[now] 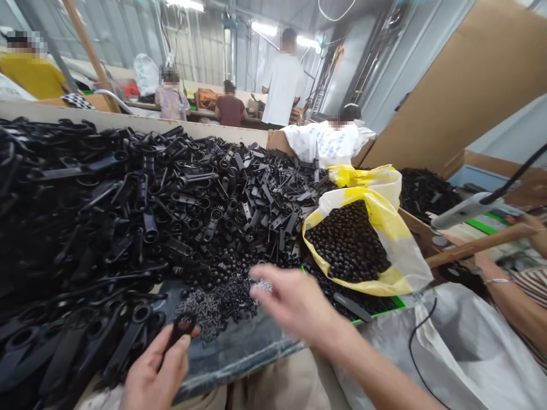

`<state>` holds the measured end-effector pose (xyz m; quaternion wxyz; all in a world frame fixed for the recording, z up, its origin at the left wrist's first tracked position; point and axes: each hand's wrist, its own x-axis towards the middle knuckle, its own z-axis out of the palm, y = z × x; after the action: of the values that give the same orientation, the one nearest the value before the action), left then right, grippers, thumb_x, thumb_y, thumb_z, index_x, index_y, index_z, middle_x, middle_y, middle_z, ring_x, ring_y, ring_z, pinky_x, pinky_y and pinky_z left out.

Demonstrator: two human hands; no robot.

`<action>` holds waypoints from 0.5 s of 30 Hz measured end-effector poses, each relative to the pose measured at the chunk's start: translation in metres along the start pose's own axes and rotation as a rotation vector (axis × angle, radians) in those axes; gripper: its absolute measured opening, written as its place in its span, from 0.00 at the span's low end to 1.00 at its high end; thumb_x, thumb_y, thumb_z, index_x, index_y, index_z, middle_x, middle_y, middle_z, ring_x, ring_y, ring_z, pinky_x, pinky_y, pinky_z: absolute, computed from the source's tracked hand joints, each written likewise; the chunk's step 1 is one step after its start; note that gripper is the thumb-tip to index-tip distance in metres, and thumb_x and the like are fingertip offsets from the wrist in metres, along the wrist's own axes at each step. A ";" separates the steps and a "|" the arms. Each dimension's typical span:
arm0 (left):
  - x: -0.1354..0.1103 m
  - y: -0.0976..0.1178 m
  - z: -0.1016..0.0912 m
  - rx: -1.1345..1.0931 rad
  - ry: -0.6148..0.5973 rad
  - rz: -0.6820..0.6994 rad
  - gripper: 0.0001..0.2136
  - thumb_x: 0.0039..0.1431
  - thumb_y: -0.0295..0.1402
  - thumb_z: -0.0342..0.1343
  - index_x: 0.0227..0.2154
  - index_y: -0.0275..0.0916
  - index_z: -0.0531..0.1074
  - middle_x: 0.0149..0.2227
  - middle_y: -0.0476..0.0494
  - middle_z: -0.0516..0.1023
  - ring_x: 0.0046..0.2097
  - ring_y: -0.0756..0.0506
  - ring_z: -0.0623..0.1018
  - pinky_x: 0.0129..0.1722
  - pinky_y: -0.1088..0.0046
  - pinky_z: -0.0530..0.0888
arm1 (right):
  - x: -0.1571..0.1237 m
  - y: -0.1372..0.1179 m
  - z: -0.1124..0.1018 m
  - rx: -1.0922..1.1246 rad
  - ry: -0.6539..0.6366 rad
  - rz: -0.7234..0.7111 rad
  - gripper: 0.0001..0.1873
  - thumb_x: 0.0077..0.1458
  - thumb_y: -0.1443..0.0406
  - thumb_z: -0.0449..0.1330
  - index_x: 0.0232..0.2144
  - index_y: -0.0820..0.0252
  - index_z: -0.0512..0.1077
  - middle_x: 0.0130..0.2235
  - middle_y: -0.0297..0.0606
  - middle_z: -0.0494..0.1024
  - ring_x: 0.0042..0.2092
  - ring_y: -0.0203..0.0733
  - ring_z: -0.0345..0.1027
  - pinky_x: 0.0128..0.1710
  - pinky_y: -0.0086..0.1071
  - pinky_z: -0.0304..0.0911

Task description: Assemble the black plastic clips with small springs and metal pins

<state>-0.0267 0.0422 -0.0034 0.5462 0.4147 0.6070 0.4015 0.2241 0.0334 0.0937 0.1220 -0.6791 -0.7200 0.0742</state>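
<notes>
My left hand point(158, 364) is closed around a black plastic part point(176, 335), gripping it between thumb and fingers at the front edge of the worktop. The fingers cover much of that part. To its right, my right hand point(294, 299) hovers over a heap of small dark parts point(226, 299), slightly blurred, with thumb and forefinger apart. Nothing shows between those fingertips. Small grey pieces point(200, 313) lie in the heap near my left hand. Behind both hands spreads a large pile of black plastic pieces point(179, 188), many with ring-shaped ends.
An open yellow-and-white bag point(410, 256) of dark balls point(346, 242) stands at right on a green-rimmed tray point(391, 307). A grey lamp-like tool point(461, 210) and a wooden bar point(482, 245) jut in. A person's arm point(499, 285) is at far right; several people sit or stand behind.
</notes>
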 end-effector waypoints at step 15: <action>-0.015 0.013 0.021 -0.769 -0.408 -0.443 0.18 0.57 0.26 0.58 0.51 0.32 0.76 0.40 0.38 0.83 0.36 0.46 0.80 0.38 0.70 0.74 | 0.076 0.078 0.033 -0.151 0.374 0.191 0.20 0.63 0.64 0.56 0.56 0.61 0.71 0.43 0.42 0.81 0.39 0.49 0.77 0.36 0.36 0.66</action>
<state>-0.0044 0.0337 0.0124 0.8398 0.1141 0.3692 0.3813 0.2860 0.1163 0.0465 0.1945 -0.7533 -0.6209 -0.0960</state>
